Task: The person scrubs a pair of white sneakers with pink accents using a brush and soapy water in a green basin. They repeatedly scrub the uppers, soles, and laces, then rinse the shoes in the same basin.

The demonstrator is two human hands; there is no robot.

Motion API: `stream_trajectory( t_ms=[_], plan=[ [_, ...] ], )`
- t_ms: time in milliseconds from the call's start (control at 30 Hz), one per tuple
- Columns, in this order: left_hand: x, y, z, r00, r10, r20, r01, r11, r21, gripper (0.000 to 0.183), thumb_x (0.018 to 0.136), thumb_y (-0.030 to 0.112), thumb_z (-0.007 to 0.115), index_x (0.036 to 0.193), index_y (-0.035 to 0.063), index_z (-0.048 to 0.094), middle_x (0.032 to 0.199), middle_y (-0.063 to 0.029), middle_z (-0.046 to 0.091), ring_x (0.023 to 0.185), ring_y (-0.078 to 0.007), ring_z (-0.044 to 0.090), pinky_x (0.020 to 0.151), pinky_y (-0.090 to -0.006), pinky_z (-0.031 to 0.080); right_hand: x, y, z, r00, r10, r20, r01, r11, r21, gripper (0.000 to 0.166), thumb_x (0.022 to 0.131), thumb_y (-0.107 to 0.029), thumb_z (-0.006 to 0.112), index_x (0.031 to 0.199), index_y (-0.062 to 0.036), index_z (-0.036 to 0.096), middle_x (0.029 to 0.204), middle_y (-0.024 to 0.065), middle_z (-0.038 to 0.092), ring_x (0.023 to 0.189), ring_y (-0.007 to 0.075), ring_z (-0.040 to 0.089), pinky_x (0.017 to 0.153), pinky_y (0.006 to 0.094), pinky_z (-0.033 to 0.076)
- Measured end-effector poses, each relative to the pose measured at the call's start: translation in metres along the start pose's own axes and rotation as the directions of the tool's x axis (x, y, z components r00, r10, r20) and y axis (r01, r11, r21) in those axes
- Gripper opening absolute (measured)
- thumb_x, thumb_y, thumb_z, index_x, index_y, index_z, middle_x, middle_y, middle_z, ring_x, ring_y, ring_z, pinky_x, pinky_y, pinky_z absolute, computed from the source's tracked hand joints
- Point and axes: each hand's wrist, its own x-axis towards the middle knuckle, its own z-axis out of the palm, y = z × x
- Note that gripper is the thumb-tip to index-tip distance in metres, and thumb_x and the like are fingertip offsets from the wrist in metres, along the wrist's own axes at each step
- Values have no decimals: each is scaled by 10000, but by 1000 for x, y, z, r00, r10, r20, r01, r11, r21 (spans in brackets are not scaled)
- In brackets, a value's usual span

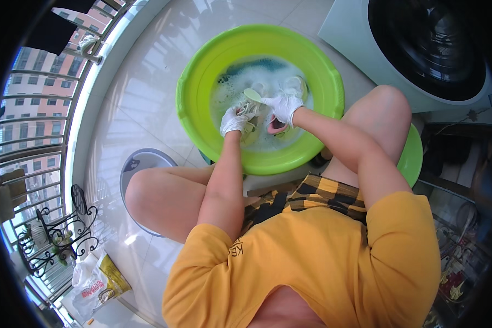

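Observation:
A large lime-green plastic basin (262, 164) holds soapy water (233, 88) with white foam. My left hand (233, 121), in a thin white glove, grips a shoe by its pale laces (249, 110) at the water's surface. My right hand (285, 107), gloved the same way, is closed around a pale green tool (252, 95), probably a scrubbing brush; its bristles are not visible. Below the right hand shows a pink-lined shoe opening (277, 126), partly covered by that hand. Another light-coloured shoe (296, 86) lies in the foam at the basin's right side.
A white front-loading washing machine (348, 45) stands at the upper right. Beside my left knee is a grey tub (147, 158); a green basin (412, 158) shows behind the right one. Along the left run a balcony railing (33, 156), a black metal plant stand (61, 233) and a plastic bag (92, 283).

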Motion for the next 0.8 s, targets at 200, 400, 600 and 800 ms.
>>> stream_trajectory(
  t_ms=[200, 400, 600, 800],
  plan=[
    [6, -21, 11, 989, -102, 105, 137, 894, -427, 430, 691, 112, 834, 1048, -26, 637, 926, -110, 676, 753, -194, 655, 620, -336, 532, 19, 57, 9, 980, 170, 103, -184, 974, 135, 306, 866, -164, 545, 1138, -62, 640, 974, 209, 684, 891, 356, 672, 775, 447, 528],
    [12, -33, 14, 954, -260, 149, 273, 549, -790, 336, 758, 8, 754, 1060, -27, 610, 890, -104, 657, 714, -192, 640, 585, -321, 531, -26, -9, 28, 988, 40, 150, -65, 984, 168, 221, 901, -247, 479, 899, -69, 610, 888, 174, 664, 815, 323, 654, 728, 421, 502],
    [6, -21, 22, 967, -252, 27, 168, 560, -811, 415, 770, 60, 754, 1137, -29, 582, 866, -104, 653, 706, -202, 637, 592, -321, 525, -39, -1, 29, 982, 181, -63, -124, 851, 510, 291, 886, -134, 465, 1154, -76, 561, 814, 147, 662, 739, 306, 649, 665, 415, 496],
    [-2, -17, 17, 985, -96, -145, 36, 930, -366, 386, 763, 260, 758, 1033, 5, 653, 887, -100, 692, 720, -217, 649, 652, -345, 515, -29, -13, 1, 998, 58, -26, -48, 951, 306, 518, 833, -53, 507, 1348, -107, 485, 771, 166, 667, 699, 334, 660, 623, 422, 508]
  ],
)
